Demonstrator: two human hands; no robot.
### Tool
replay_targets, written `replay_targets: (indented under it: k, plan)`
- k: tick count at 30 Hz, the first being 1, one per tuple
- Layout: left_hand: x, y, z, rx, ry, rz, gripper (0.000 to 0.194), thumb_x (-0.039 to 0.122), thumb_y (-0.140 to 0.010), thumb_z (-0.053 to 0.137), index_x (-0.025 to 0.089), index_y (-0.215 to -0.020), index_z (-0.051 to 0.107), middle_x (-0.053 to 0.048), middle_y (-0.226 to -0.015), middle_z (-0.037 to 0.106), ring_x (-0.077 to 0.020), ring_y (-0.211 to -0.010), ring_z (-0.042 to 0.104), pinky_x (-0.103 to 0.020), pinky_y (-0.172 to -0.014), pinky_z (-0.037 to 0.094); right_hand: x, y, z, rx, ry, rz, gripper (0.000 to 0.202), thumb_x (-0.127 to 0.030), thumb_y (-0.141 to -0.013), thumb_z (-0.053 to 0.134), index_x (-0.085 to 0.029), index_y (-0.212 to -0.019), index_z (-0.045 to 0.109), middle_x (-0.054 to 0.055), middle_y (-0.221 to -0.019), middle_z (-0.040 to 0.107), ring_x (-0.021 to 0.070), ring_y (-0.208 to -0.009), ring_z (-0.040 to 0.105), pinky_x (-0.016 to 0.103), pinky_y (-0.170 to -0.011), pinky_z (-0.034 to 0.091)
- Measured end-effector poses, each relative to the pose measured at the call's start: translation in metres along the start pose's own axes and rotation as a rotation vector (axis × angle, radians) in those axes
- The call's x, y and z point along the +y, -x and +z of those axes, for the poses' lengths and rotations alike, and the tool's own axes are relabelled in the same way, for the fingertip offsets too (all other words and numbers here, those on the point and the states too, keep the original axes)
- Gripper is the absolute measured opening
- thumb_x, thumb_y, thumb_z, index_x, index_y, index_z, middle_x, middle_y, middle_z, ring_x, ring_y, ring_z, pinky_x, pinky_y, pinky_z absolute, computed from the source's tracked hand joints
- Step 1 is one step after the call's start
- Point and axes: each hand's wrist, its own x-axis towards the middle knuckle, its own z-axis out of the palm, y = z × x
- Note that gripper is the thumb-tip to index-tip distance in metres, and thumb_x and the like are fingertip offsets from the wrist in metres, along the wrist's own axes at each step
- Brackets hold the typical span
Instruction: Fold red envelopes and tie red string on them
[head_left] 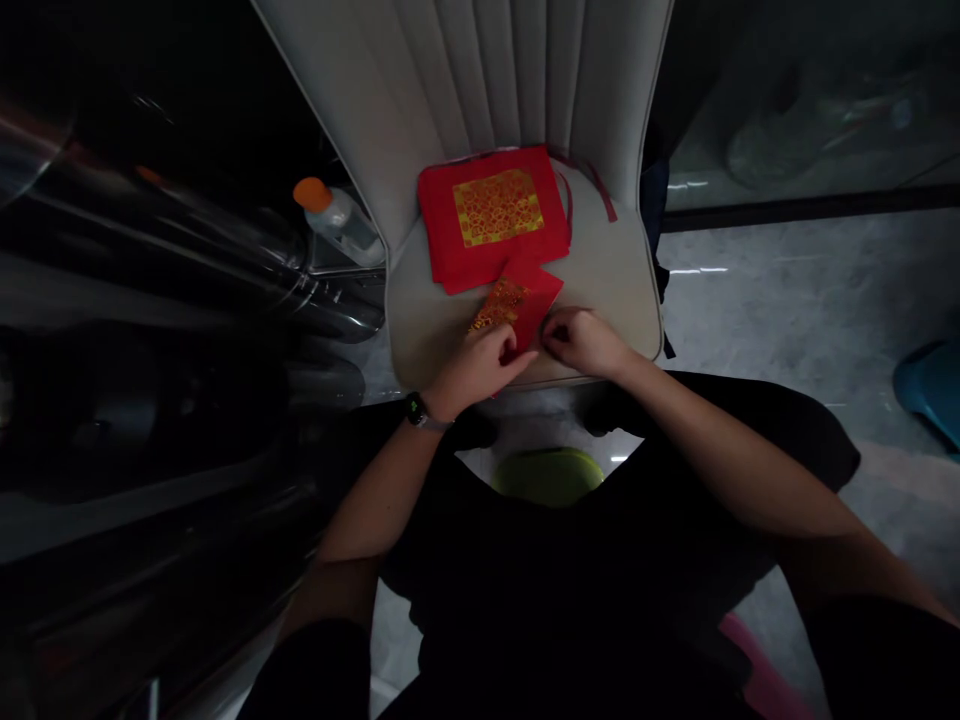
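A small red envelope (537, 296) with a gold pattern lies tilted on the seat of a pale chair (611, 290). My left hand (480, 370) is closed on its lower part, thumb over the red paper. Just right of the envelope, my right hand (581, 340) has its fingers curled into a pinch, low over the seat. Whatever they hold, if anything, is hidden. Behind the envelope rests a stack of larger red pieces (442, 225), the top one bearing a gold patterned panel (499, 207). Dark red ribbons (600, 190) trail from the stack to the right.
The chair's ribbed backrest (495, 70) rises behind the stack. On the left stand a bottle with an orange cap (313, 195) and shiny dark cylinders (330, 300). A green container (549, 475) sits on the floor between my legs. A blue object (930, 395) is at the far right.
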Motion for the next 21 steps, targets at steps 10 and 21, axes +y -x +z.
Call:
replay_targets:
  k: [10, 21]
  plan:
    - [-0.014, -0.005, 0.012, -0.101, 0.024, -0.020, 0.012, 0.022, -0.102, 0.071, 0.019, -0.091, 0.073, -0.008, -0.095, 0.081, -0.0231, -0.089, 0.074, -0.035, -0.085, 0.051, -0.007, -0.002, -0.006, -0.040, 0.106, -0.022, 0.016, -0.009, -0.091, 0.065, -0.018, -0.090, 0.078, 0.009, -0.096, 0.077, 0.0213, -0.087, 0.066, 0.031, -0.082, 0.047]
    - [-0.016, -0.009, 0.008, -0.150, 0.081, -0.037, 0.012, 0.024, -0.101, 0.073, 0.021, -0.089, 0.075, -0.007, -0.095, 0.082, -0.0229, -0.088, 0.074, -0.036, -0.086, 0.053, -0.005, -0.007, -0.004, -0.045, 0.109, 0.036, 0.017, -0.009, -0.089, 0.064, -0.018, -0.089, 0.078, 0.009, -0.093, 0.079, 0.0232, -0.083, 0.068, 0.034, -0.077, 0.046]
